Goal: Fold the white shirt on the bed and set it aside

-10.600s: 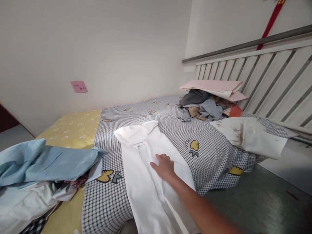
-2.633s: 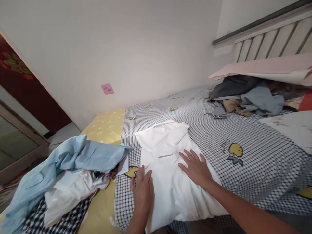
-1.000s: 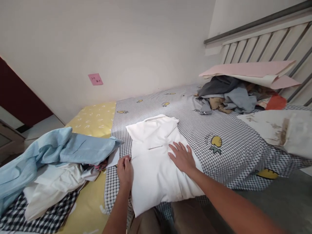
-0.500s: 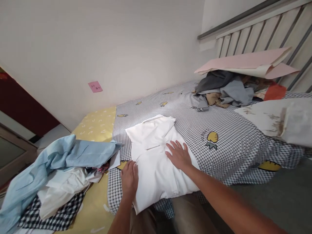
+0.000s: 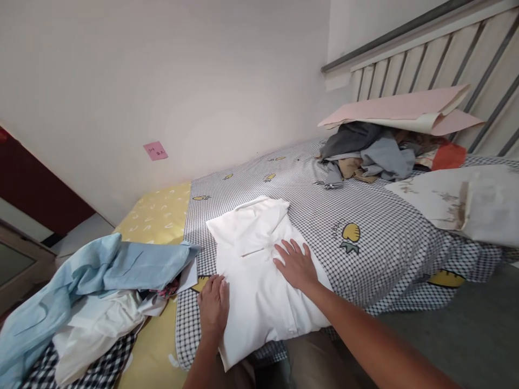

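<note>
A white shirt (image 5: 259, 292) lies partly folded on the checked bedspread, its near edge hanging by my knees. My right hand (image 5: 297, 265) rests palm down on the shirt's right half, fingers spread. At the left edge of the cloth, my left hand (image 5: 213, 305) lies flat, its fingers stretched out, touching the edge and holding nothing visible. Creases and a flap of fabric show across the upper middle of the shirt.
Light blue clothing (image 5: 141, 265), a cream garment (image 5: 99, 324) and other clothes are heaped at the left. Grey clothes (image 5: 389, 154) lie at the back right under a pink sheet (image 5: 397, 107). A stained white item (image 5: 486, 202) is at the right, near a railing (image 5: 421, 70).
The view has shifted slightly, so the scene sits a little lower and further left. Both hands stay in nearly the same places on the shirt.
</note>
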Demonstrator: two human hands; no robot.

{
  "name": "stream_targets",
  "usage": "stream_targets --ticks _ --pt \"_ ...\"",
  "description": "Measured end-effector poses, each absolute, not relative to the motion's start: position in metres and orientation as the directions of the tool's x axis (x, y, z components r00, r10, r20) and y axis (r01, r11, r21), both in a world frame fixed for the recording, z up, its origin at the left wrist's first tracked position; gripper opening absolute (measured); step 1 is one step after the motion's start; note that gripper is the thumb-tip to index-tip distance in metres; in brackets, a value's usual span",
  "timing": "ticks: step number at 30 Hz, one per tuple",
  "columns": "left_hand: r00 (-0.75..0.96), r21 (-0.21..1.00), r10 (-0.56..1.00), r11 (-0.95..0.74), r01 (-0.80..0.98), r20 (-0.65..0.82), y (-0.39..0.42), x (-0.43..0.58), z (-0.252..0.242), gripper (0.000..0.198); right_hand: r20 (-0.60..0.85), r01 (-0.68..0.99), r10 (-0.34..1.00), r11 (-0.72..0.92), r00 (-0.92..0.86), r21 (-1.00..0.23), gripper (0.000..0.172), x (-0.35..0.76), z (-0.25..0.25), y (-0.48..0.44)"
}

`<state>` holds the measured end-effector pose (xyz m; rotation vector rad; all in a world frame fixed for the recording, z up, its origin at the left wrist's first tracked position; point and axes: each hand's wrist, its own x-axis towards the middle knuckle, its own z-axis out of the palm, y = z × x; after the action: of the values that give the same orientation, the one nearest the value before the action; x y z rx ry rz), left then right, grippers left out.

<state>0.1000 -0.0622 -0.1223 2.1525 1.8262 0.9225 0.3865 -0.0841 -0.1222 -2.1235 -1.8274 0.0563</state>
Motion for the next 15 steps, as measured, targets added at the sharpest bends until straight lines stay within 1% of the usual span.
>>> stream_targets --ticks 5,9,12,14,15 --pt "0.035 0.565 0.94 -0.232 0.792 0.338 -0.064 0.101 -0.122 0.042 0.194 0.953 0.964 -0.127 0.184 -0.276 0.059 0.387 -0.124 -0.084" --pt "-0.007 0.664 0.945 -0.225 0.713 0.328 -0.058 0.098 -0.122 0.041 0.205 0.944 0.958 -0.13 0.198 -0.305 0.056 0.386 -0.121 -0.085" --pt "-0.035 0.759 0.95 -0.225 0.61 0.31 -0.05 0.092 -0.123 0.037 0.177 0.908 0.959 -0.138 0.222 -0.395 0.054 0.391 -0.118 -0.081" --pt "-0.067 0.821 0.957 -0.205 0.533 0.283 -0.049 0.084 -0.125 0.042 0.18 0.855 0.956 -0.11 0.23 -0.507 0.057 0.401 -0.118 -0.081" --pt "-0.085 0.848 0.962 -0.186 0.496 0.261 -0.051 0.079 -0.127 0.046 0.207 0.816 0.95 -0.075 0.232 -0.573 0.06 0.408 -0.119 -0.082"
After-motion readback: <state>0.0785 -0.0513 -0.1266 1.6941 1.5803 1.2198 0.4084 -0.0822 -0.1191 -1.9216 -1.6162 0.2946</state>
